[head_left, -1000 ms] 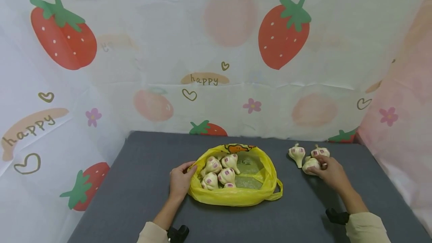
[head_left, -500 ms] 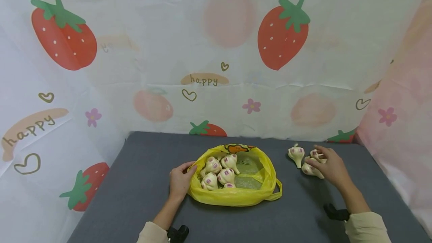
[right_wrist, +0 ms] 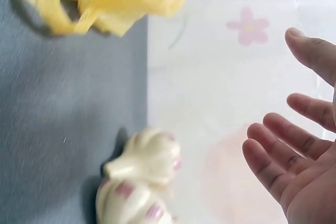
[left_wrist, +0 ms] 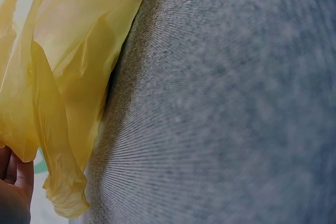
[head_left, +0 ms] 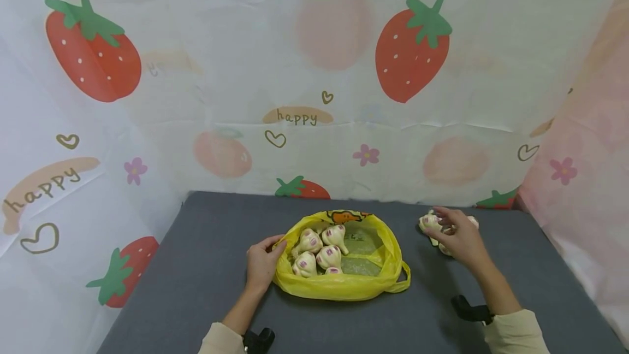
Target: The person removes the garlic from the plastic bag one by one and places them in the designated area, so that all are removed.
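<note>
My left hand (head_left: 262, 264) pinches the left rim of a yellow plastic bag (head_left: 339, 289), which lies with its mouth wide. Inside the bag, toward its left side, sit several garlic bulbs (head_left: 329, 256), white with purple patches. In the left wrist view only a few fingers (left_wrist: 11, 167) show against the yellow plastic. My right hand (head_left: 462, 237) hovers at the far right over a small group of garlic bulbs (head_left: 429, 222) and partly hides them. The right wrist view shows its fingers spread and holding nothing, apart from two bulbs (right_wrist: 149, 156) there.
A dark grey cloth (head_left: 216, 223) covers the table. White sheets with printed strawberries (head_left: 414, 48) hang behind and at both sides. The bag's loop handle (head_left: 404, 280) sticks out on its right, between the bag and the right arm.
My right hand touched a bulb at the right, then came off it and moved left toward the leftmost bulb of the group. The left hand and the bag stay in place.
</note>
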`<move>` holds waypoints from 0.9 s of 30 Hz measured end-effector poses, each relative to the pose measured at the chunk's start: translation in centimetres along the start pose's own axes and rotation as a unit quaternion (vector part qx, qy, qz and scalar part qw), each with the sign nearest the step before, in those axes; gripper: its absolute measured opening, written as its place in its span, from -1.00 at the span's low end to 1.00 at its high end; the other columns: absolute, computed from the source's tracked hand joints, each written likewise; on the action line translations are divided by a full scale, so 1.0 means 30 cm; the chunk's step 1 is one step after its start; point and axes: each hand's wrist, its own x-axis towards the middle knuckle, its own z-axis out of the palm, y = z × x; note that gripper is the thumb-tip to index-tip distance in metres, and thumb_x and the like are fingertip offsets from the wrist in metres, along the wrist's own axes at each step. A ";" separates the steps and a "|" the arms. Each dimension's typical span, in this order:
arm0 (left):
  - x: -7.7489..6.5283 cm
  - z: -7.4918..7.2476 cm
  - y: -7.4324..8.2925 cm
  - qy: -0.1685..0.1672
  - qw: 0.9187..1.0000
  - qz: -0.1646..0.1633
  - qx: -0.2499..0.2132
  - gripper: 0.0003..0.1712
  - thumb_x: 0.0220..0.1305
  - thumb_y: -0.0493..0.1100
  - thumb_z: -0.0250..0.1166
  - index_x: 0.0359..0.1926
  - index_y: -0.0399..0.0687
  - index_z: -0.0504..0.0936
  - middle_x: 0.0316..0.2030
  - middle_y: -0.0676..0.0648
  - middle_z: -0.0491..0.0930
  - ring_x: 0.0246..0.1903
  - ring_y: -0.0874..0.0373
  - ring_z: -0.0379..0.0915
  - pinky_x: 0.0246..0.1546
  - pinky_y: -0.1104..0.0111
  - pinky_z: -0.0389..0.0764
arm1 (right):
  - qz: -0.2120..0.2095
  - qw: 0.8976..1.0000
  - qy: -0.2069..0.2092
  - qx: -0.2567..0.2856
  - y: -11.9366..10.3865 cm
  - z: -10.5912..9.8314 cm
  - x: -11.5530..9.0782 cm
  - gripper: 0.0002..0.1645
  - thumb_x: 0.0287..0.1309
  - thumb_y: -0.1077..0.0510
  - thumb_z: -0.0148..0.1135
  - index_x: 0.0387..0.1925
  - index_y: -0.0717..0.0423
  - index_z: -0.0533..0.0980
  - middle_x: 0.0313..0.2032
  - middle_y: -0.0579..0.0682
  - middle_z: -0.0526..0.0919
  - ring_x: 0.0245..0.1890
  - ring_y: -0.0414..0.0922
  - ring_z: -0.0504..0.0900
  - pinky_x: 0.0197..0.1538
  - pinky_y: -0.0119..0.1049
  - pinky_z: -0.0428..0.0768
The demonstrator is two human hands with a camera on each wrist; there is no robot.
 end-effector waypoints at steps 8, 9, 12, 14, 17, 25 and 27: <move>0.003 -0.003 0.004 -0.005 1.000 -0.008 -0.003 -0.77 0.23 -0.17 0.38 -0.12 -0.16 0.77 -0.20 -0.17 0.75 -0.32 0.13 0.63 -0.40 0.57 0.55 | -0.041 0.999 -0.005 0.024 -0.072 0.032 0.011 -0.31 0.21 0.07 0.34 0.29 0.28 0.39 0.10 0.29 0.50 0.02 0.17 0.57 -0.05 0.02 0.61; 0.003 -0.003 0.005 -0.004 1.000 -0.007 -0.003 -0.77 0.23 -0.17 0.38 -0.12 -0.17 0.77 -0.20 -0.17 0.75 -0.32 0.13 0.63 -0.41 0.57 0.55 | -0.043 0.999 -0.007 0.031 -0.079 0.038 0.011 -0.31 0.20 0.08 0.34 0.29 0.28 0.38 0.10 0.29 0.50 0.03 0.18 0.56 -0.03 0.04 0.60; 0.002 -0.003 0.004 -0.001 1.000 -0.002 0.000 -0.77 0.23 -0.18 0.38 -0.13 -0.17 0.77 -0.20 -0.17 0.75 -0.31 0.13 0.64 -0.40 0.57 0.55 | -0.044 0.998 -0.009 0.038 -0.099 0.056 0.013 -0.32 0.18 0.08 0.36 0.28 0.24 0.40 0.07 0.26 0.51 0.02 0.16 0.56 -0.03 0.04 0.60; 0.001 -0.003 0.002 0.000 1.000 0.002 0.000 -0.77 0.23 -0.18 0.38 -0.13 -0.18 0.77 -0.21 -0.18 0.75 -0.30 0.11 0.65 -0.39 0.57 0.56 | -0.052 0.998 -0.008 0.043 -0.109 0.070 0.015 -0.33 0.17 0.09 0.37 0.27 0.23 0.42 0.06 0.25 0.52 0.01 0.16 0.57 -0.03 0.05 0.61; 0.001 -0.002 0.001 0.001 1.000 0.004 -0.003 -0.77 0.23 -0.18 0.38 -0.12 -0.18 0.77 -0.20 -0.18 0.75 -0.30 0.10 0.66 -0.39 0.57 0.56 | -0.069 0.997 -0.005 0.045 -0.121 0.089 0.019 -0.36 0.15 0.12 0.38 0.24 0.22 0.44 0.05 0.23 0.54 -0.02 0.14 0.59 -0.05 0.03 0.62; 0.002 0.000 -0.004 0.003 1.000 0.002 -0.007 -0.78 0.21 -0.17 0.39 -0.14 -0.16 0.77 -0.22 -0.18 0.75 -0.33 0.14 0.64 -0.40 0.57 0.55 | -0.079 0.994 -0.033 0.065 -0.146 0.141 0.028 -0.37 0.17 0.08 0.37 0.24 0.21 0.45 0.09 0.20 0.54 0.01 0.15 0.57 -0.02 0.03 0.60; 0.001 -0.001 -0.006 0.003 1.000 0.003 -0.008 -0.77 0.21 -0.17 0.39 -0.14 -0.16 0.77 -0.21 -0.18 0.75 -0.34 0.16 0.64 -0.41 0.57 0.55 | -0.084 0.993 -0.036 0.069 -0.151 0.156 0.030 -0.37 0.16 0.09 0.37 0.24 0.21 0.46 0.08 0.19 0.55 0.01 0.13 0.58 -0.02 0.01 0.60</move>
